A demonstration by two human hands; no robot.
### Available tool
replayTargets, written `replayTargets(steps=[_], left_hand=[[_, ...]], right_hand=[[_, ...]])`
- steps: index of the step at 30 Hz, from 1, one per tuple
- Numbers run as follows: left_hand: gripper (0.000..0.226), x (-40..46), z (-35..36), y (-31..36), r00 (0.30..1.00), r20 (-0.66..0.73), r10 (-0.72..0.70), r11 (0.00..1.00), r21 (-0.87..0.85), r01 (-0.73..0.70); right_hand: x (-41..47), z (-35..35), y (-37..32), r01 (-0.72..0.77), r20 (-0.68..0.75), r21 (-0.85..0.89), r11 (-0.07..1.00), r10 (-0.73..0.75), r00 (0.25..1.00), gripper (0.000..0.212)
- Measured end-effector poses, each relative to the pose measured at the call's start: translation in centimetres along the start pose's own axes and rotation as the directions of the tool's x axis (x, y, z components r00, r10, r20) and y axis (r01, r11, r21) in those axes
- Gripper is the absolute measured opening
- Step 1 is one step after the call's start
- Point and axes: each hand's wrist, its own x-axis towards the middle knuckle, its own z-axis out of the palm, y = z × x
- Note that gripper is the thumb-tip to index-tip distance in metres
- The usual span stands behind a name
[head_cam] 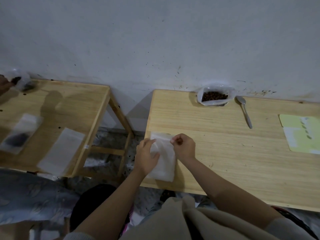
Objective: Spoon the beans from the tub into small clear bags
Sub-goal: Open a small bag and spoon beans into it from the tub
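Observation:
A stack of small clear bags lies at the front left corner of the right wooden table. My left hand rests on the stack and pinches the left side of the top bag's mouth. My right hand pinches the right side of that mouth between thumb and finger. The tub of dark beans, lined with clear plastic, stands at the back of the table by the wall. A metal spoon lies on the table just right of the tub, bowl towards the wall.
A pale green card lies at the table's right edge. A second wooden table on the left holds clear bags, one with dark beans. Another person's hand holds a bag there. A gap separates the tables.

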Motion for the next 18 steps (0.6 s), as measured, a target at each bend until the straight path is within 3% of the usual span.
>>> replayTargets(steps=[4, 8, 13, 18], left_hand=[[0.032, -0.1, -1.3, 1.5, 0.989, -0.106, -0.099, 0.966, -0.249, 0.070], [0.027, 0.2, -2.8, 2.7, 0.978, -0.077, -0.193, 0.863, -0.487, 0.132], [0.029, 1.0, -4.6, 4.2, 0.998, -0.040, -0.055, 0.888, -0.459, 0.030], [0.037, 1.9, -5.8, 6.8, 0.994, -0.071, 0.079, 0.895, -0.434, -0.102]], right_hand=[[0.8, -1.7, -0.5, -0.010, 0.070, 0.049, 0.999, 0.007, 0.998, 0.013], [1.3, -3.7, -2.0, -0.043, 0.248, 0.136, 0.990, 0.008, 0.969, 0.018], [2.1, -6.4, -4.3, 0.070, 0.391, 0.022, 0.997, -0.072, 0.918, 0.011], [2.0, -9.2, -5.9, -0.016, 0.472, 0.159, 0.987, -0.062, 0.879, 0.010]])
